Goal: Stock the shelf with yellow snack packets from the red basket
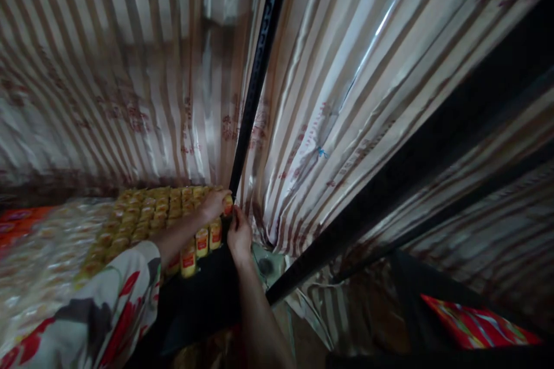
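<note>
At the far right corner of a dark shelf, my left hand [215,203] grips a small yellow packet [228,204] with a red label. My right hand [239,236] is close below it, fingers drawn together at the packet's lower right edge. Rows of similar yellow packets [149,213] stand tightly side by side to the left of my hands. Just below my left forearm, a few front packets [202,242] show red labels. The fingertips of both hands are small and dim in the picture.
Left of the yellow rows lie clear-wrapped packs [64,242] and orange-red packs [19,222]. A black post [255,86] rises behind my hands, before striped plastic sheeting [173,69]. A dark diagonal beam [367,202] crosses on the right, with a red packet [480,323] beyond.
</note>
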Motion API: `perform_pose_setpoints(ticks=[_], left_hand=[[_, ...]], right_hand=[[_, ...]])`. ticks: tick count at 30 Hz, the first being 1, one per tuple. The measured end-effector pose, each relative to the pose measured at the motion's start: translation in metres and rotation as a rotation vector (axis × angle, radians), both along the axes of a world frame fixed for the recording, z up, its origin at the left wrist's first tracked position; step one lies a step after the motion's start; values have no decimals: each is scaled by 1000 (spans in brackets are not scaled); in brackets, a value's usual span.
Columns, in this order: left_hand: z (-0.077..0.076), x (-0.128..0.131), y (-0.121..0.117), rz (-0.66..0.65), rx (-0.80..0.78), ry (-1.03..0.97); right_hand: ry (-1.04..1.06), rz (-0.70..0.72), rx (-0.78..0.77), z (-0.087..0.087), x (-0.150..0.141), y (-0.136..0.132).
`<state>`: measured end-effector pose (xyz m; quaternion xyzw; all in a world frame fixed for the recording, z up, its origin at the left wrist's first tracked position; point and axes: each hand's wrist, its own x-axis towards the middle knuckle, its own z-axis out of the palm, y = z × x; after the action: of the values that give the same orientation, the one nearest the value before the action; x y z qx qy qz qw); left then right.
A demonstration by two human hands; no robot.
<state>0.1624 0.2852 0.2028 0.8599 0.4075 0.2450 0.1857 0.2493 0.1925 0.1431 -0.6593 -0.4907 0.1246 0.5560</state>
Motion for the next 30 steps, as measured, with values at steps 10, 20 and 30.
perform_pose_setpoints(ticks=[10, 20, 30], left_hand=[[-15, 2, 4, -38, -28, 274], [-12, 4, 6, 28, 9, 192], [-6, -1, 9, -20, 7, 195]], right_hand=[[183, 119, -67, -26, 3, 15], [130, 98, -85, -48, 1, 24], [73, 105, -82, -51, 6, 25]])
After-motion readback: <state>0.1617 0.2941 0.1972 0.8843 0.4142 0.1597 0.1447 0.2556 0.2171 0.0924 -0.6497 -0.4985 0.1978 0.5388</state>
